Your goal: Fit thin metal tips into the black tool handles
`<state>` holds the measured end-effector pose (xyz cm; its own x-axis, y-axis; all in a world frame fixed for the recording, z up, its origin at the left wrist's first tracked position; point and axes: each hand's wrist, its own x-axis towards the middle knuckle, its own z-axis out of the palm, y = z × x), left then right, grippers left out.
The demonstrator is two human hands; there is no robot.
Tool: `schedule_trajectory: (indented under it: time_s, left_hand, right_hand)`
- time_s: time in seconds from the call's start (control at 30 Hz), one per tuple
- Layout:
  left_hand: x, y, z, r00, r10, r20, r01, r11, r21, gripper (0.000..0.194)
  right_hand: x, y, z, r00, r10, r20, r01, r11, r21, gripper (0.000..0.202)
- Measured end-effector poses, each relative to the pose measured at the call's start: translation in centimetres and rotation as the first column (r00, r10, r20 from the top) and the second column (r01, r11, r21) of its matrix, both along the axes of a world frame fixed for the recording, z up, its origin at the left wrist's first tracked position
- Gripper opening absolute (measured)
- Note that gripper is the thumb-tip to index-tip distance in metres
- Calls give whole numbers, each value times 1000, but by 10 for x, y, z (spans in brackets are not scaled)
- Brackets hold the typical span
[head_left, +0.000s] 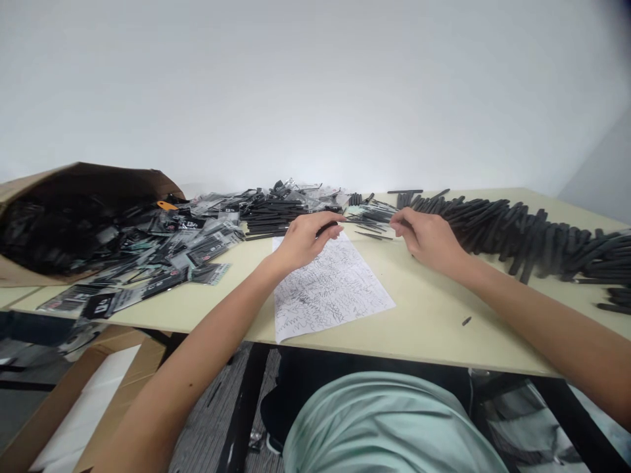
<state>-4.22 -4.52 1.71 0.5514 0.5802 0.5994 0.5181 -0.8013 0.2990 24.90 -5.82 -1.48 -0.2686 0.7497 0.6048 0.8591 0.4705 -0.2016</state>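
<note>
A pale wall [315, 85] backs the cream table [424, 309]; we take the paper [330, 289] as our clock's centre, twelve pointing away from us. Covered in scribbles, it lies flat before us, probably to stay within reach of both hands.

Our left hand [310, 238] is above its twelve o'clock edge, thumb and fingers closed lightly around a dark piece [327, 228], a hold that seems meant for something slim. At two, our right hand [426, 236] is curled, thumb near fingertips; we cannot tell whether it pinches anything.

Black sticks [532, 233] run in a long row from one to three, apparently laid side by side for easy picking. More sticks [271, 220] lie at eleven, thin rods [374, 213] at one. Packets [211, 248] spread at ten beside the carton [116, 167], whose mouth faces us, perhaps for easy access.
</note>
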Motion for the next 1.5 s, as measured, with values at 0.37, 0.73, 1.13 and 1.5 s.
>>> schedule_trajectory:
  time_s: [0.37, 0.73, 1.13, 1.5]
  left_hand:
    - [-1, 2, -3, 1000, -22, 4, 22, 1000, 18, 30]
    - [-6, 2, 2, 983, 52, -174, -47, 998, 33, 25]
    - [-5, 1, 1, 989, 18, -149, -29, 997, -71, 16]
    - [-1, -3, 0, 981, -84, -177, 75, 996, -55, 18]
  right_hand:
    - [1, 0, -1, 999, 33, -34, -33, 999, -12, 16]
    - [1, -2, 0, 999, 31, 7, -31, 999, 22, 18]
    - [0, -3, -2, 989, 146, 16, -147, 984, 101, 14]
    - [-13, -13, 0, 939, 312, -146, -327, 940, -94, 14]
